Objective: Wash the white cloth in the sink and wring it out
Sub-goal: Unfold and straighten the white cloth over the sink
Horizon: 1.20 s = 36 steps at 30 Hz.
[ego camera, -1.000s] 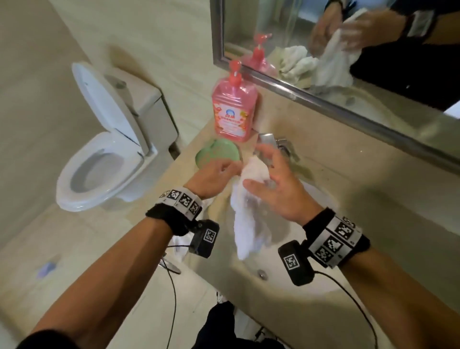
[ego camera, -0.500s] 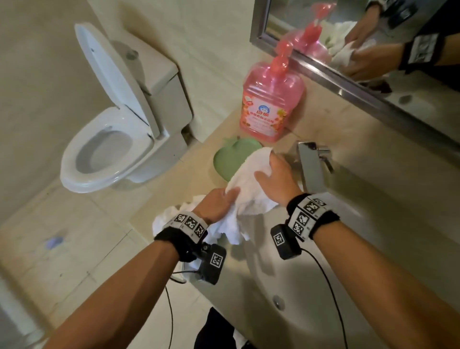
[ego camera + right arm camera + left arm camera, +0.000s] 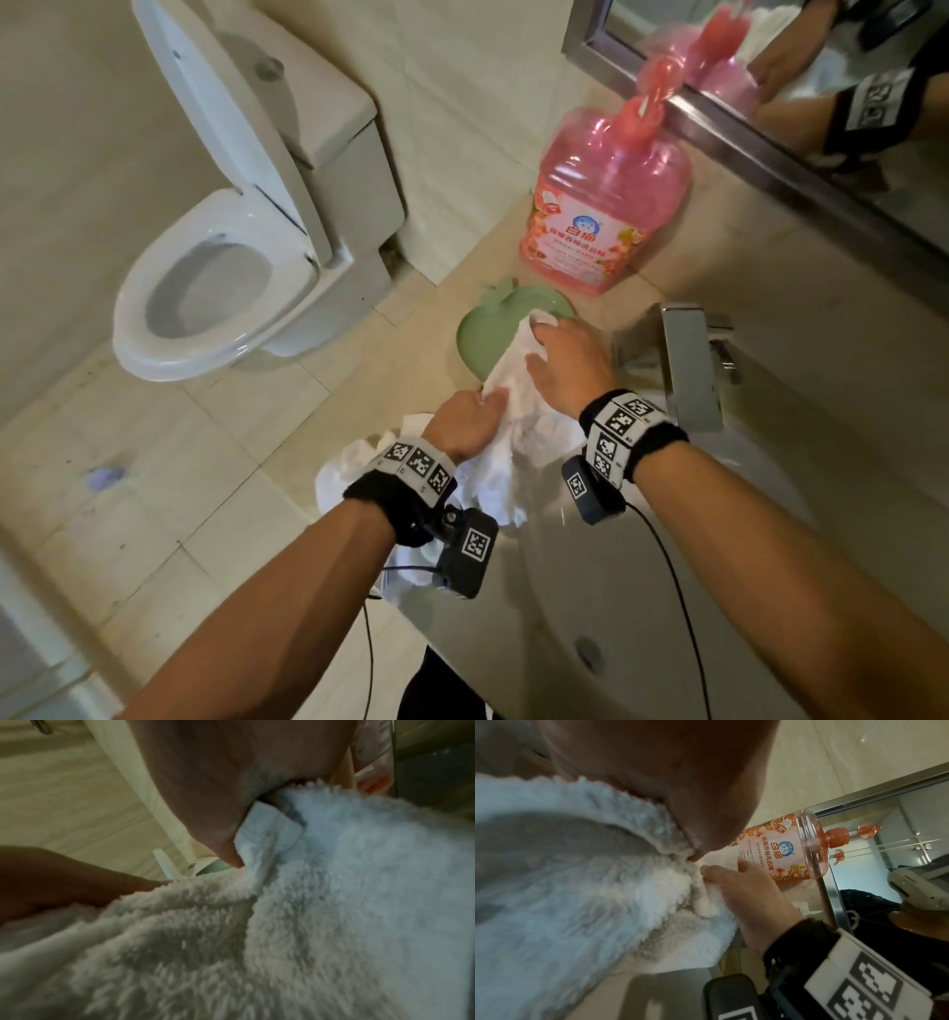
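Head view has the white cloth point(image 3: 513, 411) stretched across the desk point(image 3: 667, 288) just left of the tap point(image 3: 688, 360), its far end lying over the green dish point(image 3: 493, 329) and its near end bunched at the sink point(image 3: 642, 616) rim; honestly hard to say how far the wash has got, since no water is running from the tap, no suds show anywhere, and I can't tell if the fleece is wet; my guess is the soaping or rubbing part is what's going on, with rinsing and the wring-out not yet done; the pink soap bottle point(image 3: 601, 221) stands behind the tap, against the wall under the mirror point(image 3: 770, 128). Left hand point(image 3: 464, 421) sits on the near side of the tap, fingers curled into a fold of the cloth, and the left wrist view shows the thumb and a fingertip pinching the fluffy edge; right hand point(image 3: 567, 360) is closer to the tap, laid on top of the cloth with fingers bent down at its far end, and the right wrist view shows them nipping the cloth right by its little sewn label point(image 3: 267, 839); so the cloth runs between both grips, pulled fairly taut. Another white cloth point(image 3: 354, 462) lies further left of the tap, at the desk edge.
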{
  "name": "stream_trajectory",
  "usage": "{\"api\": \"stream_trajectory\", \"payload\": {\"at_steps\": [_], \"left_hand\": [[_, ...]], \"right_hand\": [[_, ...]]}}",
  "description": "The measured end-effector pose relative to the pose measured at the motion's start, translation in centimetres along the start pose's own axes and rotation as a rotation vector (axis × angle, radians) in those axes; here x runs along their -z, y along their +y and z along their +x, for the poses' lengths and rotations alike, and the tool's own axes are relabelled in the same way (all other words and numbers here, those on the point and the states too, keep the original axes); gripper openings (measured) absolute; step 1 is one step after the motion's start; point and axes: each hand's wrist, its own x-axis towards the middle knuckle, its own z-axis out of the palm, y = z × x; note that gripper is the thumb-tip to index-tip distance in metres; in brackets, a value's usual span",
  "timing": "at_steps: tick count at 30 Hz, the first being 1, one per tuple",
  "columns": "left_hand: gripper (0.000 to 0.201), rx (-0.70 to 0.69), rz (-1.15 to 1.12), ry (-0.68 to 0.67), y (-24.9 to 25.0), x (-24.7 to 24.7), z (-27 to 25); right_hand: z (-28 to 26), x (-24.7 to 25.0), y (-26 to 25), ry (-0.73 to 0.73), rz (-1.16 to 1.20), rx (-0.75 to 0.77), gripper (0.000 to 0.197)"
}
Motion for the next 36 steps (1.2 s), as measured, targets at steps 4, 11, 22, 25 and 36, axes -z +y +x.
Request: {"api": "stream_trajectory", "payload": {"at_steps": [4, 11, 22, 25, 36], "left_hand": [[0.061, -0.023, -0.028, -0.010, 0.0, 0.0, -0.1], [0.062, -0.167, 0.026, -0.070, 1.0, -0.1, -2.5], [0.033, -0.541, 0.409, -0.282, 4.0, -5.3, -12.1], [0.035, -0.540, 0.349, -0.108, 5.3, -6.1, -14.5], [0.055, -0.827, 0.282, -0.006, 11.9, -5.5, -21.4]], "right_hand": [[-0.3, -0.1, -0.1, -0.003, 0.090, -0.046, 0.041], [-2.9, 3.2, -0.4, 0.132, 0.269, -0.122, 0.037], [-13.0, 13.4, 2.3, -0.174, -0.052, -0.186, 0.016], [-16.4, 15.6, 1.5, -0.203, 0.080, -0.018, 0.023], [-26.8, 25.5, 0.3, 0.046, 0.082, 0.220, 0.020]]}}
